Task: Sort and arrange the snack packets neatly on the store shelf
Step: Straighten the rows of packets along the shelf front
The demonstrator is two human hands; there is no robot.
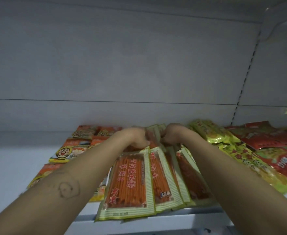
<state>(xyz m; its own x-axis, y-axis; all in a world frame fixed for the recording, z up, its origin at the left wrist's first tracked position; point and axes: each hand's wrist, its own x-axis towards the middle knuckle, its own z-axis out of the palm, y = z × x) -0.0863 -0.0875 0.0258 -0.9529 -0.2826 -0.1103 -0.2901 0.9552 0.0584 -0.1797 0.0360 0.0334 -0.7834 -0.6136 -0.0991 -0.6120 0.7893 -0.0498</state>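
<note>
Two bare hands meet toward the back of a white store shelf (12, 160). It sits in a dim bay with a pale grey back panel (122, 65) and a slotted upright (246, 77) up and to the right of the fingers. The left hand (137, 138) and right hand (173, 135) face each other. Their fingers curl in on the striped packets (129, 180) and pinch the ones standing up between them, though the fingertips are mostly hidden behind the hands. More striped packets lie flat and overlapping, fanned from the fingers toward the shelf's front lip.

Left of the fingers lie the cartoon packets (66, 151), orange and yellow. Right of the fingers are the yellow-green packets (212, 133), and farther right the red packets (266, 139), loosely heaped.

The striped packets have a green-and-cream border round a clear window of orange sticks, with red Chinese characters in two columns, too blurred to read surely. The cartoon packets show a grinning round face. The red packets bear pale lettering that cannot be read.
</note>
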